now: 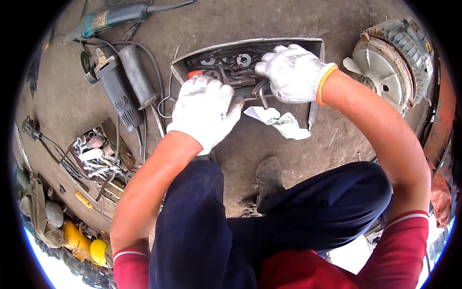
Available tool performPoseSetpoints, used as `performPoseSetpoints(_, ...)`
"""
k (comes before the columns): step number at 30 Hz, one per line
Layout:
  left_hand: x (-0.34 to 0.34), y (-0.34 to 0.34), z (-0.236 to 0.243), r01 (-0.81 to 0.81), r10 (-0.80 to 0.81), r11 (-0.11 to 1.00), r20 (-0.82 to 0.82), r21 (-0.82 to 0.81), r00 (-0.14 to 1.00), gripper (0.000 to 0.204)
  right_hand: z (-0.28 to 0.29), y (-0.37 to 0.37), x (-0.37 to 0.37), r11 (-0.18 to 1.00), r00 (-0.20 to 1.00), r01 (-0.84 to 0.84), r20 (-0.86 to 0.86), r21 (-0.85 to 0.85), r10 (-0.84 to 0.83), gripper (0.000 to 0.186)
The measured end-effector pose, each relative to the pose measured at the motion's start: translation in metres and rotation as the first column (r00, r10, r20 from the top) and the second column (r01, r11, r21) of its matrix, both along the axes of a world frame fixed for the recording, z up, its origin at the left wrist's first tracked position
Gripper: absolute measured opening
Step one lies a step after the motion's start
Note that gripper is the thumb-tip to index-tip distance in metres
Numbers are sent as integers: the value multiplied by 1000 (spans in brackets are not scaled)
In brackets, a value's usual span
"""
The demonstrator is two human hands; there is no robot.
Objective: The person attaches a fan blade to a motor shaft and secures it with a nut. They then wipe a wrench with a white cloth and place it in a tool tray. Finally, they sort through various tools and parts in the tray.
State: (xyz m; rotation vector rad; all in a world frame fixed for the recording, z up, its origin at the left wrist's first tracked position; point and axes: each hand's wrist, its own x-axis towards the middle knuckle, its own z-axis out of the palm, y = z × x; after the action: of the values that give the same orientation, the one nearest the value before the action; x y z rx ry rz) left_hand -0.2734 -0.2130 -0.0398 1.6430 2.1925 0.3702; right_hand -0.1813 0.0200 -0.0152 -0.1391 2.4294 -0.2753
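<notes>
A long metal box [250,42] full of loose tools and hardware lies on the ground before me. My left hand [204,111], in a white knit glove, is closed at its near left corner, fingers curled over the edge. What its fingertips grip is hidden; an orange piece [195,74] shows just beyond them. My right hand [294,74], gloved too with an orange cuff, reaches over the box's right part. Its fingers are curled downward and their tips are out of sight. A bent metal rod [263,94] shows just below them. Among the contents are washers [244,59] and drill-bit-like pieces.
Crumpled white paper [281,123] lies near the box's front. To the left are an angle grinder [118,86], a grey cylinder [136,72], a teal power tool [113,19], cords and a tray of wrenches [96,159]. A finned motor housing with a fan [385,67] stands right.
</notes>
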Motion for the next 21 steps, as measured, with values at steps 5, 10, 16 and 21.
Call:
performPoseSetpoints(5, -4, 23, -5, -29, 27, 994, 29, 101, 999, 32, 15, 20, 25, 998, 989, -53, -133, 41, 58, 32)
performPoseSetpoints(10, 1, 53, -36, -74, 74, 996, -16, -57, 997, 67, 21, 25, 23, 999, 992, -14, -124, -50, 8, 31)
performPoseSetpoints(16, -1, 36, -13, 24, -38, 983, -73, -184, 997, 61, 9, 18, 19, 982, 987, 141, -58, -126, -150, 38)
performPoseSetpoints(21, 1, 13, -1, 36, -40, 988, -26, -148, 999, 53, -16, -12, 2, 940, 960, 196, -139, -279, -241, 44)
